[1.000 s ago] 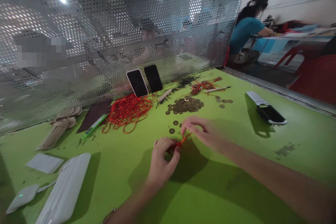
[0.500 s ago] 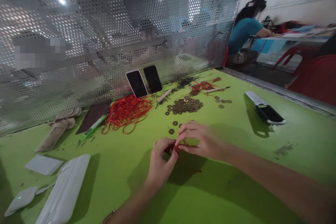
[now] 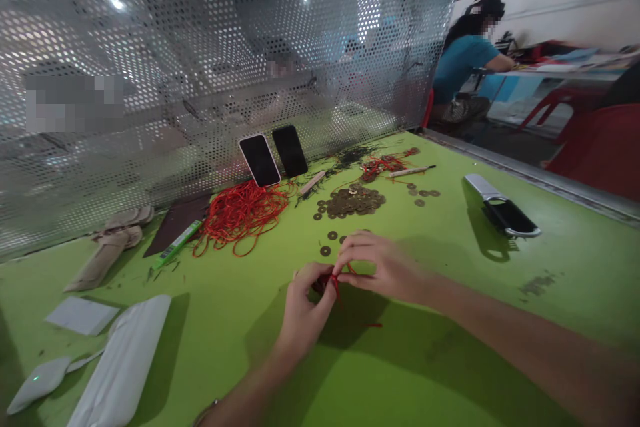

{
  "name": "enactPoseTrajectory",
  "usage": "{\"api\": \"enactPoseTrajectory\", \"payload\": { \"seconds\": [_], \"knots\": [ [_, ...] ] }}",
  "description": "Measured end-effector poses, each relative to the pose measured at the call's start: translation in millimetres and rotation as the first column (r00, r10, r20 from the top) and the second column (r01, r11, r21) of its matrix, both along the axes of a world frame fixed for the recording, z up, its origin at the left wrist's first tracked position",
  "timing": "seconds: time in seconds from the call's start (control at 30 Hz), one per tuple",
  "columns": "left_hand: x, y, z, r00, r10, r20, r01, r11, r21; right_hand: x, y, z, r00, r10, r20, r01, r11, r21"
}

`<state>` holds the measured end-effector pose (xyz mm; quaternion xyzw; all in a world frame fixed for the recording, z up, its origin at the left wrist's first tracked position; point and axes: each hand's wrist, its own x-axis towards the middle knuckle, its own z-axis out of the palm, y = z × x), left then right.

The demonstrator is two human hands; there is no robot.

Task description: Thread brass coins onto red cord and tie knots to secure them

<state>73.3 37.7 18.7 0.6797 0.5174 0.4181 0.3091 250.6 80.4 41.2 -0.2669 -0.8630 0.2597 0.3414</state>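
Red cord (image 3: pixel 334 282) pinched between fingers of left hand (image 3: pixel 305 307) and right hand (image 3: pixel 385 265).

No lettering, label, brand or number anywhere is legible.

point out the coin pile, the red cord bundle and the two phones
coin pile (image 3: pixel 353 201), head view, middle of the heap
red cord bundle (image 3: pixel 239 211), head view, centre of the tangle
two phones (image 3: pixel 260 160), head view, screen of the left one

Green table (image 3: pixel 450 360), perforated metal screen (image 3: pixel 150 47), red chairs (image 3: pixel 600 147), ceiling lights reflected
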Motion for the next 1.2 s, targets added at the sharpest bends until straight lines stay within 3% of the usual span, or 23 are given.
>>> {"api": "enactPoseTrajectory", "payload": {
  "seconds": [0.2,0.37,0.57,0.67,0.73,0.9,1.03,1.2],
  "knots": [
    [0.1,-0.5,0.7,1.0,-0.007,-0.002,0.007,1.0,-0.009,-2.0,-1.6,0.0,1.0,-0.017,0.009,0.018,0.998,-0.06],
    [1.1,0.4,2.5,1.0,-0.016,0.006,0.016,0.999,-0.029,-6.3,-2.7,-5.9,0.999,-0.046,-0.013,0.042,0.973,-0.226],
    [-0.1,1.3,-0.1,1.0,0.008,-0.008,-0.008,0.999,-0.043,-6.0,-3.0,-5.3,0.998,-0.035,-0.061,0.03,0.996,-0.083],
    [-0.2,1.1,0.3,1.0,-0.002,0.002,0.002,0.998,-0.057,-6.0,-3.7,-2.6,0.991,-0.064,-0.114,0.043,0.982,-0.182],
    [0.4,0.9,1.0,1.0,-0.017,-0.005,0.016,0.998,-0.057,-6.4,-3.0,-3.3,0.979,-0.084,-0.183,0.017,0.939,-0.342],
    [1.1,0.6,0.5,0.999,-0.028,-0.035,0.027,0.999,-0.041,-5.9,7.3,-13.7,0.893,-0.264,-0.365,-0.061,0.733,-0.678],
    [0.9,0.5,-0.7,0.997,-0.058,-0.057,0.055,0.997,-0.048,-1.9,17.7,-21.4,0.777,-0.41,-0.477,-0.139,0.627,-0.766],
    [1.8,0.2,-0.7,0.993,-0.095,-0.064,0.09,0.993,-0.072,2.0,24.1,-27.9,0.703,-0.49,-0.516,-0.17,0.589,-0.79]
  ]
}}
